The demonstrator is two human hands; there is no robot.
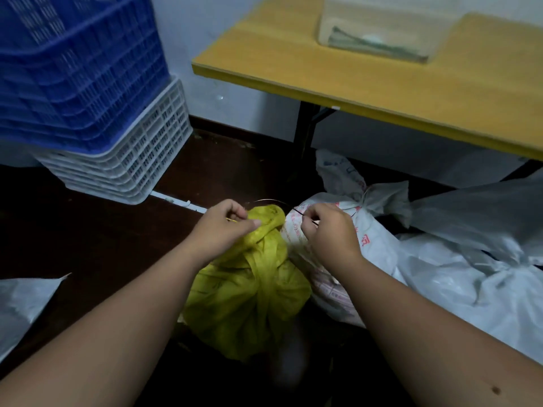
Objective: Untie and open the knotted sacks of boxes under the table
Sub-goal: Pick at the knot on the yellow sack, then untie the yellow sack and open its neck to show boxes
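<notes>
Both forearms bare, sleeveless to the frame's edge.

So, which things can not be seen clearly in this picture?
- Contents of the knotted yellow woven sack: head view, hidden by its own cloth.
- Thin dark tie pinched in the right hand: too thin to identify.
- Items inside the clear plastic tub on the yellow table: blurred.
- White sack: cut by left edge.

crates [97, 92] left | sacks [367, 230] under table [382, 92] right | tray [382, 27] on table
</notes>
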